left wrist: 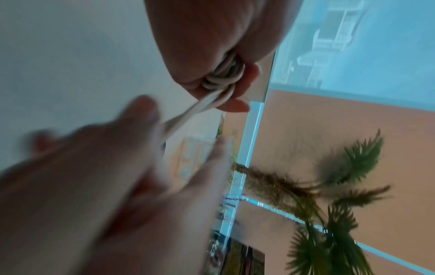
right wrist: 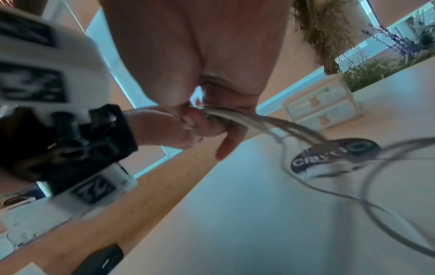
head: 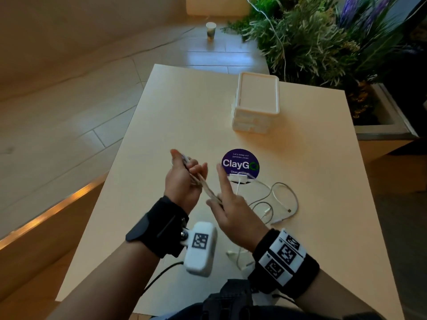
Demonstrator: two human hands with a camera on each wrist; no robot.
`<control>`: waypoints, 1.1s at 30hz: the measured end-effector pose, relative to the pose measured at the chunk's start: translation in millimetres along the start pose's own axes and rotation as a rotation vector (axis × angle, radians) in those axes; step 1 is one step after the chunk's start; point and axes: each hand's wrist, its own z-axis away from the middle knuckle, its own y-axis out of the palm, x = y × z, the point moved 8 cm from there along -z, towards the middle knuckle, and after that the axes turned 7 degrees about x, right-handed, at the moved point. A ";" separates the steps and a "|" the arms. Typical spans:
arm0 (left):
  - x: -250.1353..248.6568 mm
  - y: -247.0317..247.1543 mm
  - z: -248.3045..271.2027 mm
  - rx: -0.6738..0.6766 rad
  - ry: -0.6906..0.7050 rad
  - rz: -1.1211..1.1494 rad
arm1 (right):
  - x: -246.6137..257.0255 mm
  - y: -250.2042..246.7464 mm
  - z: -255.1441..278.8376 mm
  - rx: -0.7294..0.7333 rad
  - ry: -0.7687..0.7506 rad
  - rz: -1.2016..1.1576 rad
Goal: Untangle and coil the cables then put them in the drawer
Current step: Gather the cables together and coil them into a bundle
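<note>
A white cable (head: 208,189) is stretched in several strands between my two hands above the table. My left hand (head: 188,168) grips one end of the loops; the left wrist view shows the coil (left wrist: 223,76) wound inside its curled fingers. My right hand (head: 218,197) pinches the other end of the strands (right wrist: 235,114), with its index finger pointing straight up. More white cables (head: 280,204) lie loosely tangled on the table to the right, and one runs to a white adapter (head: 239,177). The small white drawer unit (head: 256,105) stands at the back right, its drawers closed (right wrist: 322,109).
A round purple sticker (head: 240,163) lies on the pale table (head: 175,112) beyond my hands. Another white cable end (head: 238,258) lies under my right wrist. A planter with green plants (head: 323,40) borders the table's far right. A paper cup (head: 210,31) stands on the floor.
</note>
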 end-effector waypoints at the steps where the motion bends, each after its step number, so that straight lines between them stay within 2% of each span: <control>1: -4.4 -3.4 -6.0 -0.003 -0.022 0.082 | -7.3 6.7 7.6 0.040 0.004 0.016; 3: -13.9 -11.3 -15.8 0.009 -0.057 0.101 | -16.9 12.0 22.0 0.082 0.000 0.074; 6: -22.4 -21.9 -22.6 0.019 -0.045 -0.085 | -21.0 10.1 42.7 0.118 -0.015 0.202; 9: -17.8 -21.5 -17.3 0.057 -0.004 -0.357 | 1.2 4.8 57.1 0.157 -0.184 0.375; 12: 4.4 -13.9 -6.5 0.157 -0.056 -0.737 | 24.1 -14.3 54.4 0.099 -0.330 0.506; 14: 23.7 -8.0 4.0 0.258 -0.137 -0.925 | 29.2 -32.8 42.8 0.038 -0.341 0.500; 17: 46.2 -0.6 20.3 0.416 -0.229 -1.076 | 27.5 -54.4 20.7 -0.009 -0.329 0.473; 19: 57.8 -1.5 29.8 0.444 -0.376 -1.065 | 21.5 -61.5 6.7 -0.005 -0.283 0.465; 21: 66.0 1.2 40.1 0.492 -0.539 -0.950 | 13.3 -66.4 -3.4 0.001 -0.224 0.434; 22: 67.7 1.9 41.9 0.521 -0.574 -0.911 | 9.3 -67.3 -7.0 0.007 -0.196 0.399; 25: 62.8 11.0 48.3 0.601 -0.527 -0.932 | 3.8 -65.0 -16.6 0.009 -0.149 0.256; 30: 53.2 7.2 47.3 0.609 -0.430 -0.902 | 3.2 -53.1 -22.1 0.009 -0.112 -0.006; 33: 52.8 11.5 48.9 0.626 -0.375 -0.870 | 4.2 -50.9 -23.0 -0.078 -0.100 -0.051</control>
